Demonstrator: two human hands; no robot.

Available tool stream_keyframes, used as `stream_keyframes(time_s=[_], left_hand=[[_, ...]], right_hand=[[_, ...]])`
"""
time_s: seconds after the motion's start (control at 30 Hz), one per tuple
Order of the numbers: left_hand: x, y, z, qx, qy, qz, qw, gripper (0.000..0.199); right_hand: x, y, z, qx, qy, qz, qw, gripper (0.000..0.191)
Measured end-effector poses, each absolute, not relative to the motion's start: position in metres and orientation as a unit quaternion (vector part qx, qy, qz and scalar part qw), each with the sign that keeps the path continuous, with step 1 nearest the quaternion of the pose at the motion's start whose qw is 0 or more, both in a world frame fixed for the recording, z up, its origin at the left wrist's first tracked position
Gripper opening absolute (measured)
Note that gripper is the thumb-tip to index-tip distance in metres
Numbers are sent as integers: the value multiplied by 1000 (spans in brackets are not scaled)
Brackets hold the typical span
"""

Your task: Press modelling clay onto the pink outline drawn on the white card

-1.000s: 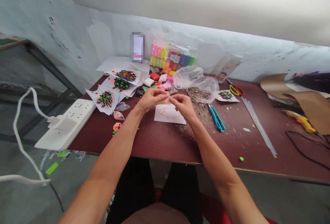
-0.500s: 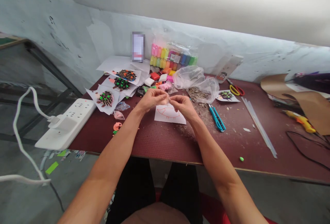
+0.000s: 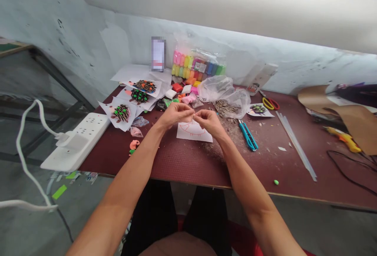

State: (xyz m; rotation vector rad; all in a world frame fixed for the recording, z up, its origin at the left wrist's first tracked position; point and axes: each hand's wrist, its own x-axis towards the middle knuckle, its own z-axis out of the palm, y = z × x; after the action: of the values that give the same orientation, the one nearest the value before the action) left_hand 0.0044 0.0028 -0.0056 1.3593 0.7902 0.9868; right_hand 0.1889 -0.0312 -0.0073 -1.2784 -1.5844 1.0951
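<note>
Centrally, the left hand and right hand, both pinched closed, meet above a sketched paper; any held item cannot be made out.

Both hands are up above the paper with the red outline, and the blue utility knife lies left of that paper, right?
No: the blue utility knife lies right of the paper, not left, as the head view shows. The left hand and right hand are above it, as you said.

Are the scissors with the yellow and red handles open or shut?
The scissors are shut: their blades lie together in one narrow line beyond the handles.
</note>
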Motion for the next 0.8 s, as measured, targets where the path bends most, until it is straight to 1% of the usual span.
stream_keyframes(time_s=[0.17, 0.37, 0.67, 0.8], left_hand=[[6, 1, -4, 592, 341, 411, 604, 41], [7, 2, -7, 584, 341, 423, 603, 41], [6, 2, -6, 583, 321, 427, 612, 39], [4, 4, -6, 581, 327, 431, 608, 39]], right_hand=[[190, -31, -9, -512, -637, 426, 389, 29], [189, -33, -4, -510, -604, 475, 388, 24], [191, -36, 3, -485, -576, 544, 371, 25], [191, -36, 5, -477, -550, 568, 384, 36]])
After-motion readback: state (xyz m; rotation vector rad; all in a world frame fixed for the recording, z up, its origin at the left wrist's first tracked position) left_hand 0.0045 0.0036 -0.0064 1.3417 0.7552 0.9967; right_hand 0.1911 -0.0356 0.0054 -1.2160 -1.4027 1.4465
